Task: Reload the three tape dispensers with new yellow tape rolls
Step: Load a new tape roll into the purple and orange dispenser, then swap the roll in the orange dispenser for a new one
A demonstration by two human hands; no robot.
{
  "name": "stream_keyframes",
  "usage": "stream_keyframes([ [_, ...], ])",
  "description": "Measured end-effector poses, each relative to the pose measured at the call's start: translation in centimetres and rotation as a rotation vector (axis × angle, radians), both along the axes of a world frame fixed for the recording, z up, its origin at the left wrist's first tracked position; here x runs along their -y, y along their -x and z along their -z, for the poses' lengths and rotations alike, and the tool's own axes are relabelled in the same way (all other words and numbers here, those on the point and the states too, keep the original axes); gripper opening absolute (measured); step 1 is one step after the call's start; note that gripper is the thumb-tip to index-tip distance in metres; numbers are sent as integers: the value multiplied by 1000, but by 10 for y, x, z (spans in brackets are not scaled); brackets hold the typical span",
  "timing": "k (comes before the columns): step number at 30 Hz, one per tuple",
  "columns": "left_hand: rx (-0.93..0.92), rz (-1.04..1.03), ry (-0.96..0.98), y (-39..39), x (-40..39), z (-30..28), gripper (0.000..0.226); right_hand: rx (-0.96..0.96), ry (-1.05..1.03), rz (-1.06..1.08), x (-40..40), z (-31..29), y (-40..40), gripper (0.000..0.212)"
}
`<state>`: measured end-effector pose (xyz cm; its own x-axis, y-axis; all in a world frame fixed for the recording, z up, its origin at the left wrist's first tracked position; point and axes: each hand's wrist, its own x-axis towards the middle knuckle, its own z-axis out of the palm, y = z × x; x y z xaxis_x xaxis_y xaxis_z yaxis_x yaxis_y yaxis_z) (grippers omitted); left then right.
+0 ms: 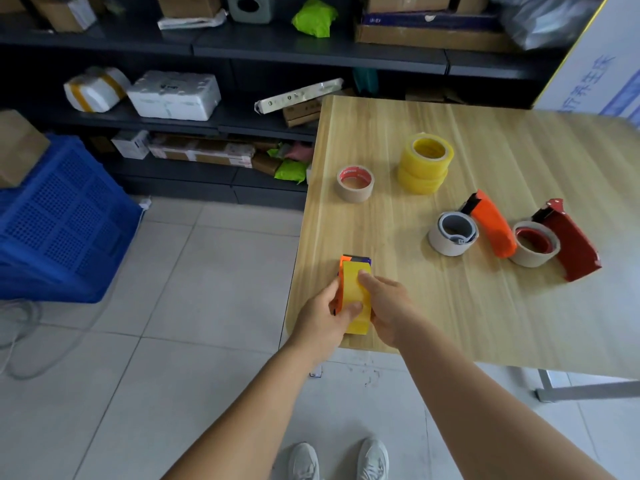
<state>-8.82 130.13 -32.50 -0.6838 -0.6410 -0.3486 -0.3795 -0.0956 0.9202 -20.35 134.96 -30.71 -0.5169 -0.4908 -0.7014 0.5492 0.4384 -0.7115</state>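
Both hands hold an orange tape dispenser (341, 271) with a yellow tape roll (356, 289) in it, over the table's near left corner. My left hand (327, 315) grips its left side, thumb on the yellow tape. My right hand (388, 306) grips the right side, a finger pressing on top of the roll. Two yellow tape rolls (424, 162) are stacked at mid-table. A second orange dispenser (490, 225) lies on its side with a nearly spent roll (452, 233). To its right lies a red dispenser (569, 240) with another spent roll (535, 242).
A used tape core (355, 183) with red print stands near the wooden table's (485, 323) left edge. Dark shelves (207, 119) with parcels line the back. A blue crate (59, 223) sits on the tiled floor at left. My shoes show at the bottom.
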Motion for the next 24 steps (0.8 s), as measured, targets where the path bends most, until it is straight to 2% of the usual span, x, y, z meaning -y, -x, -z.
stream_keyframes([
  [3, 134, -34, 74, 11, 1, -4, 32, -25, -1, 6, -2, 1, 1, 39],
  [8, 202, 24, 51, 12, 10, -10, 21, -42, -24, 2, -1, 4, 2, 36],
  [13, 261, 58, 74, 14, 11, -18, 22, -74, -60, -8, 1, 3, 2, 43],
  [18, 313, 110, 96, 16, 12, -26, 24, -121, -94, -14, 2, 4, 0, 38],
  [23, 481, 200, 327, 23, 3, -39, 20, -282, -129, -72, 0, -2, -3, 35],
  [24, 507, 218, 393, 23, 2, -40, 32, -342, -142, -109, -1, -5, -4, 33],
])
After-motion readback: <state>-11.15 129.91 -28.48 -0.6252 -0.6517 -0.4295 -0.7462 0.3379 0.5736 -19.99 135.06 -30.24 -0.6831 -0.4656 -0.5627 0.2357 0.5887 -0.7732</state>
